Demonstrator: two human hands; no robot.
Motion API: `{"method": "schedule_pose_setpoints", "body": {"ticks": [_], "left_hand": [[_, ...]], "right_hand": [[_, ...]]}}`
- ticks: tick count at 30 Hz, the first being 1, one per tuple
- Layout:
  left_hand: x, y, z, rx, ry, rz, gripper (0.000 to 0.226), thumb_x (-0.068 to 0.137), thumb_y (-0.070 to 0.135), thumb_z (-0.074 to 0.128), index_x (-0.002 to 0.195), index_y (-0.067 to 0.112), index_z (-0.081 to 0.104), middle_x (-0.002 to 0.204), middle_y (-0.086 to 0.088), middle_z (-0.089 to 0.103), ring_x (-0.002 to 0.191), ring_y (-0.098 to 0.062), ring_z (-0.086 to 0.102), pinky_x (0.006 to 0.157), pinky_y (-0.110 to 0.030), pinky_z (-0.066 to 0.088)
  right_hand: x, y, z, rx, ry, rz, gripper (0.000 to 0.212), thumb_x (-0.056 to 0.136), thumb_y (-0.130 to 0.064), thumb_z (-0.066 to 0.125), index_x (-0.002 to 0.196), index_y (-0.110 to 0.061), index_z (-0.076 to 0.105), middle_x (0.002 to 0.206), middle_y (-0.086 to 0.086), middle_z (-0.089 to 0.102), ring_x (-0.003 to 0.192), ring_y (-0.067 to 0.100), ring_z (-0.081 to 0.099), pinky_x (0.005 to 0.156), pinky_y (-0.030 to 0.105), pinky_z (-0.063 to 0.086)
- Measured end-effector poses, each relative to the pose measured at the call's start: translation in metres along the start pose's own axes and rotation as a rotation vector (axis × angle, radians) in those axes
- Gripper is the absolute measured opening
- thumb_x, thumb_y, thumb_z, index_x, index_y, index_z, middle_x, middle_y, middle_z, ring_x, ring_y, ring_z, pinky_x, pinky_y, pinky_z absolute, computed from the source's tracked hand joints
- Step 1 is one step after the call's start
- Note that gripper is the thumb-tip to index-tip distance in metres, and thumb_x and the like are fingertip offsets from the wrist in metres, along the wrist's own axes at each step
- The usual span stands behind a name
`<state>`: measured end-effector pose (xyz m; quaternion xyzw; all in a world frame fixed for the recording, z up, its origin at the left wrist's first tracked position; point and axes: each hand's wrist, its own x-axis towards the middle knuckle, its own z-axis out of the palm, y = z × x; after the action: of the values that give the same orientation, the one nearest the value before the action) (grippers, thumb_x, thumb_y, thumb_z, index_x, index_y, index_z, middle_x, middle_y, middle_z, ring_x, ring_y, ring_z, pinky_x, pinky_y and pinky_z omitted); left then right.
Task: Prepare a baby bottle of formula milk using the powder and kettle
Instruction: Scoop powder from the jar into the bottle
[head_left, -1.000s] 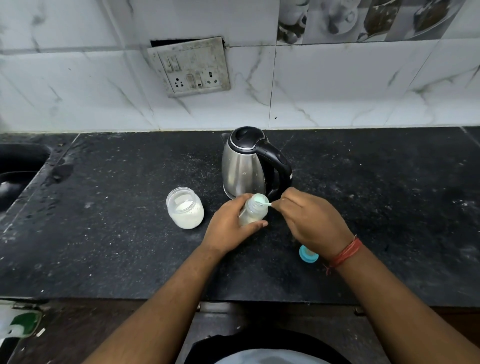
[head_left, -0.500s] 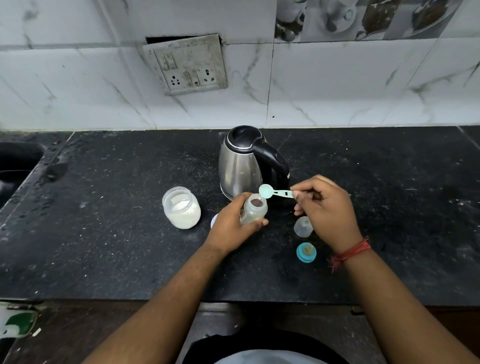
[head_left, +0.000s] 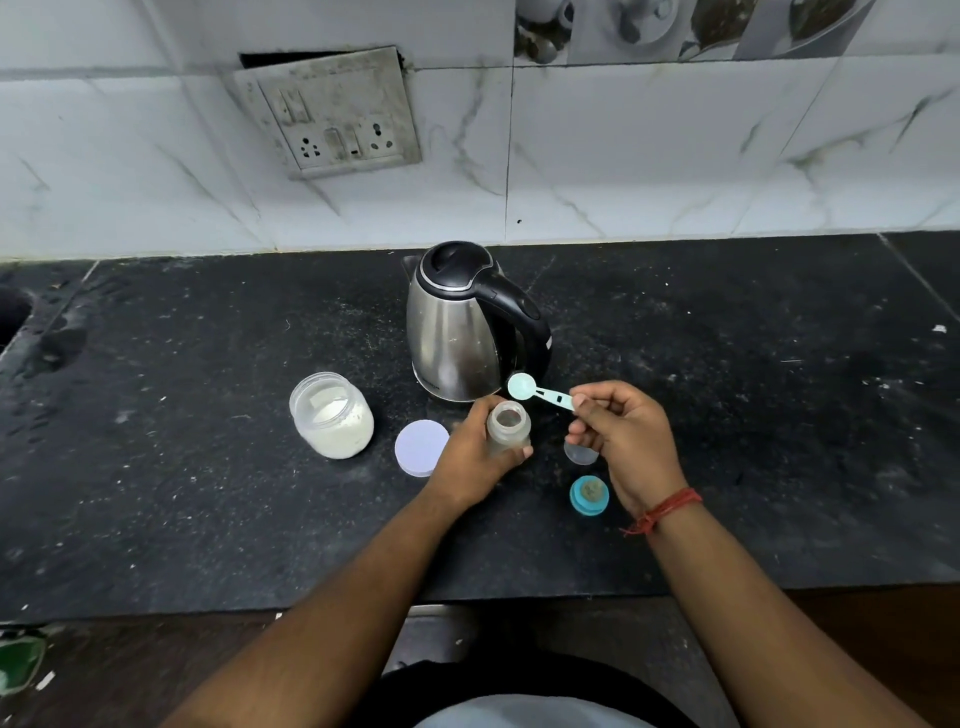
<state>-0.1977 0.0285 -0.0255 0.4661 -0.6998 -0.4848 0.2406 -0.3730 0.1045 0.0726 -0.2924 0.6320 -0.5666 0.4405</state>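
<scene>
- Two hands over the black stone worktop (head_left: 208, 493): the left hand (head_left: 470, 457) has its grip wrapped round the small clear plastic baby bottle (head_left: 509, 427), which stands upright and open just in front of the steel electric kettle with the black handle (head_left: 470, 332).
- Right hand (head_left: 626, 434) pinches the handle of the pale green plastic measuring scoop (head_left: 537, 393), bowl just above and behind the bottle's mouth.
- Risk one: that mouth is narrow, so a tilted scoop could scatter powder onto the worktop.
- Risk two: the open glass jar of white powder (head_left: 332, 415) sits well to the left, so carrying a full scoop across invites spills; its round white lid (head_left: 422, 447) lies flat between jar and hand.
- Risk three: pouring from a hot kettle into a bottle held this close could scald the fingers.
- Hard to tell: how much powder is in the bottle, whether the scoop is empty, and the kettle's water level.
- Half hidden behind the right hand: a clear cap (head_left: 581, 453); the blue ring with teat (head_left: 589, 494) lies nearer the person.
</scene>
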Motion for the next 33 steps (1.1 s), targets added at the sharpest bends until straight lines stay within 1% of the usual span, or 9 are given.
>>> {"method": "schedule_pose_setpoints", "body": {"ticks": [2, 6, 9, 12, 16, 22, 27, 30, 33], "left_hand": [[0.0, -0.003, 0.001, 0.013, 0.001, -0.002, 0.051, 0.086, 0.014, 0.083, 0.12, 0.032, 0.05, 0.106, 0.017, 0.067, 0.097, 0.011, 0.061, 0.086, -0.007, 0.045], [-0.001, -0.007, 0.001, 0.019, -0.004, -0.009, 0.054, 0.085, 0.022, 0.083, 0.122, 0.038, 0.048, 0.115, 0.014, 0.067, 0.112, -0.009, 0.063, 0.097, -0.025, 0.048], [-0.002, -0.005, 0.0, 0.006, -0.021, -0.002, 0.062, 0.085, 0.02, 0.084, 0.13, 0.036, 0.044, 0.124, 0.013, 0.064, 0.119, -0.008, 0.06, 0.105, -0.03, 0.047], [-0.004, -0.004, -0.006, -0.025, -0.031, 0.0, 0.083, 0.079, 0.031, 0.087, 0.146, 0.03, 0.039, 0.142, 0.009, 0.057, 0.133, -0.007, 0.053, 0.116, -0.034, 0.043], [-0.01, -0.003, -0.018, -0.027, 0.026, 0.016, 0.103, 0.074, 0.055, 0.081, 0.158, 0.025, 0.029, 0.158, 0.008, 0.044, 0.146, -0.008, 0.042, 0.122, -0.039, 0.037], [-0.032, 0.011, -0.048, -0.016, 0.181, 0.134, 0.078, 0.086, 0.046, 0.073, 0.154, 0.022, 0.042, 0.154, 0.009, 0.051, 0.145, -0.003, 0.043, 0.122, -0.037, 0.036], [-0.046, 0.026, -0.084, -0.039, 0.341, 0.235, 0.059, 0.091, 0.03, 0.069, 0.145, 0.02, 0.051, 0.145, 0.007, 0.059, 0.139, -0.013, 0.052, 0.117, -0.041, 0.042], [-0.052, 0.025, -0.112, -0.002, 0.438, 0.262, 0.056, 0.09, 0.021, 0.069, 0.143, 0.015, 0.053, 0.142, 0.008, 0.059, 0.136, -0.008, 0.053, 0.116, -0.032, 0.042], [-0.06, 0.016, -0.144, 0.012, 0.533, 0.237, 0.056, 0.089, 0.028, 0.066, 0.143, 0.018, 0.054, 0.14, 0.009, 0.059, 0.134, -0.007, 0.054, 0.113, -0.027, 0.042]], "right_hand": [[0.0, 0.001, 0.001, 0.011, 0.001, 0.024, 0.01, 0.095, -0.004, 0.065, 0.094, -0.009, 0.073, 0.065, -0.003, 0.067, 0.059, 0.012, 0.065, 0.078, 0.05, 0.055], [-0.001, 0.004, 0.001, 0.01, -0.007, 0.051, 0.008, 0.095, -0.006, 0.066, 0.096, -0.009, 0.073, 0.065, -0.002, 0.068, 0.059, 0.012, 0.065, 0.085, 0.059, 0.051], [-0.001, 0.003, 0.002, 0.01, -0.01, 0.044, 0.008, 0.095, -0.005, 0.065, 0.098, -0.006, 0.072, 0.068, 0.0, 0.068, 0.06, 0.013, 0.065, 0.079, 0.05, 0.056], [-0.001, 0.001, 0.006, 0.031, -0.013, 0.016, 0.008, 0.095, -0.001, 0.064, 0.097, -0.003, 0.072, 0.075, 0.004, 0.066, 0.063, 0.013, 0.064, 0.063, 0.03, 0.061], [-0.002, -0.001, 0.013, 0.057, -0.005, -0.004, 0.008, 0.095, 0.001, 0.063, 0.099, 0.0, 0.07, 0.077, 0.005, 0.065, 0.061, 0.011, 0.063, 0.058, 0.026, 0.059], [-0.003, -0.007, 0.032, 0.103, -0.004, -0.051, 0.01, 0.095, 0.0, 0.064, 0.094, -0.006, 0.072, 0.073, 0.003, 0.066, 0.062, 0.012, 0.063, 0.058, 0.026, 0.057], [-0.006, -0.011, 0.065, 0.123, -0.046, -0.101, 0.008, 0.096, -0.002, 0.064, 0.098, -0.006, 0.071, 0.064, 0.002, 0.065, 0.057, 0.015, 0.062, 0.059, 0.025, 0.054], [-0.009, -0.014, 0.093, 0.125, -0.071, -0.12, 0.007, 0.096, -0.003, 0.065, 0.097, -0.005, 0.071, 0.068, 0.006, 0.064, 0.058, 0.016, 0.061, 0.055, 0.022, 0.053], [-0.007, -0.011, 0.124, 0.099, -0.105, -0.123, 0.008, 0.096, -0.002, 0.064, 0.095, -0.007, 0.071, 0.07, 0.005, 0.065, 0.059, 0.013, 0.062, 0.057, 0.025, 0.056]]}}
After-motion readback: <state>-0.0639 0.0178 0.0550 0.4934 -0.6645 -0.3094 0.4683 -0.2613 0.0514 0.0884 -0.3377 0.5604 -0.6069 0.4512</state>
